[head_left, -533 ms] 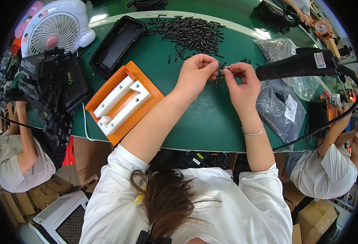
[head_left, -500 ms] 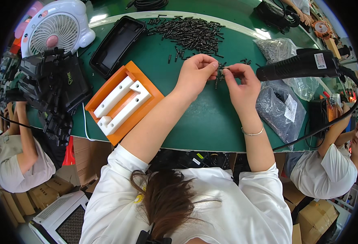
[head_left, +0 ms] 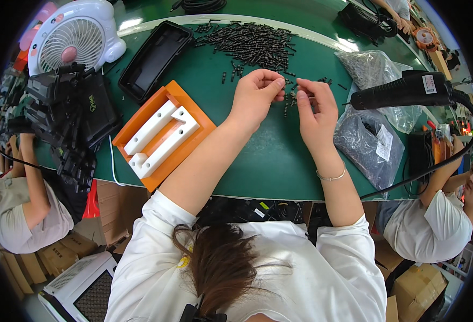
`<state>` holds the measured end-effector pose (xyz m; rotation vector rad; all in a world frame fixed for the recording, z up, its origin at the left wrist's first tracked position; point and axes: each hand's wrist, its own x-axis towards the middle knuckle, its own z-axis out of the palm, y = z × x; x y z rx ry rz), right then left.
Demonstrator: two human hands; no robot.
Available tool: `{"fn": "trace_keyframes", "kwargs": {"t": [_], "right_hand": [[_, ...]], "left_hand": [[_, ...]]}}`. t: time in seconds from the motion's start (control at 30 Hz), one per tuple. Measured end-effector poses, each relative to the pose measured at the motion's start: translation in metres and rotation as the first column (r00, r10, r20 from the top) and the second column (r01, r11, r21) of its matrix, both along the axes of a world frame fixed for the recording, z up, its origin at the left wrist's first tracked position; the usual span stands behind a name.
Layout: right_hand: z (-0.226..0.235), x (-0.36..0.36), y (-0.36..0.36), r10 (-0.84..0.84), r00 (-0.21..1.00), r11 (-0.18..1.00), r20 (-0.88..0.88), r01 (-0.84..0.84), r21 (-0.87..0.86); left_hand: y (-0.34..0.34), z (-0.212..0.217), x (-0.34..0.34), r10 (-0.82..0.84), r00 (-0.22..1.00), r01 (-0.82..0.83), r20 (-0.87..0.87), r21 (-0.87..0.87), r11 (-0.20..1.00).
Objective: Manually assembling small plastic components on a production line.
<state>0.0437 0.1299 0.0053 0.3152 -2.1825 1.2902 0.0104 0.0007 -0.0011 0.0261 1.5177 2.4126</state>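
My left hand (head_left: 257, 97) is closed in a pinch above the green table; what lies between its fingertips is too small to make out. To its right my right hand (head_left: 318, 110) is open, thumb and forefinger apart, with nothing seen between them. A few small black ribbed pins (head_left: 286, 107) lie on the table between and below my fingertips. Beyond my hands spreads a large pile of similar black pins (head_left: 252, 45). A black corded power tool (head_left: 397, 92) with a thin tip points toward my right hand, not touching it.
An orange block with white rails (head_left: 193, 145) lies left of my left forearm, below a black tray (head_left: 153, 59). Further left are black housings (head_left: 94, 107) and a white fan (head_left: 70, 43). Clear plastic bags of parts (head_left: 362, 142) lie right. People sit at both sides.
My hands have parted: the right has drawn back slightly and its fingertips have spread, while the left still pinches. The black power tool has shifted a little to the right.
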Motion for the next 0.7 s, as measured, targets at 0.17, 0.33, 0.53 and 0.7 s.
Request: {"fn": "trace_keyframes", "kwargs": {"t": [0.17,0.33,0.53,0.7], "right_hand": [[0.001,0.002,-0.002,0.084,0.993,0.996,0.088,-0.081,-0.039],[0.0,0.001,0.001,0.128,0.985,0.991,0.113,-0.123,-0.051],[-0.004,-0.007,0.015,-0.019,0.985,0.997,0.174,0.033,-0.075],[-0.008,-0.014,0.032,-0.14,0.974,0.989,0.178,0.146,-0.022]], "left_hand": [[0.0,-0.001,0.0,0.001,1.0,-0.001,-0.005,-0.013,1.0],[0.0,-0.004,-0.002,-0.002,0.999,0.001,-0.037,-0.043,0.999],[-0.01,-0.014,-0.014,-0.097,0.648,-0.604,-0.755,-0.588,0.539],[-0.009,-0.022,-0.021,-0.216,0.597,-0.698,-0.772,-0.633,0.334]]}}
